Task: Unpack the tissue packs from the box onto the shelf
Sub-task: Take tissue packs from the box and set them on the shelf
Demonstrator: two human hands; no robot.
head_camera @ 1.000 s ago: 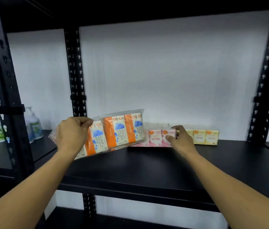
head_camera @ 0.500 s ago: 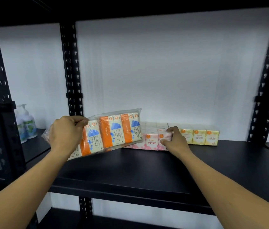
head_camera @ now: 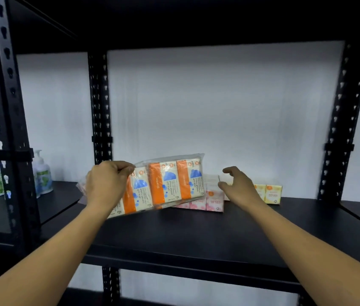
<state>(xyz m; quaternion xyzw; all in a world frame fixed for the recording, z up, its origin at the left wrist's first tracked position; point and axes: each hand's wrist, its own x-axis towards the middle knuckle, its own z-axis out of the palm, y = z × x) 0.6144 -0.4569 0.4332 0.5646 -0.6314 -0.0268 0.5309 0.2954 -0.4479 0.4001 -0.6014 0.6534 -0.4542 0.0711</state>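
Pink packs (head_camera: 213,200) and yellow packs (head_camera: 273,193) already stand on the shelf (head_camera: 174,235). Left hand (head_camera: 106,184) grips the orange pack (head_camera: 170,184) left of them, unplaced; right hand (head_camera: 238,185) hovers, loosely spread, empty.

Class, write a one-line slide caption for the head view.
Left hand grips orange-and-blue plastic-wrapped tissue multipack above black metal shelf; right hand hovers open.

On the shelf (head_camera: 185,235), two rows of tissue packs (head_camera: 213,198) stand at the back against the wall. The left hand (head_camera: 106,186) holds a multipack (head_camera: 165,184) above the shelf, left of them. The right hand (head_camera: 240,186) hovers before the rows. Bottles (head_camera: 42,173) stand on the neighbouring shelf, far left.
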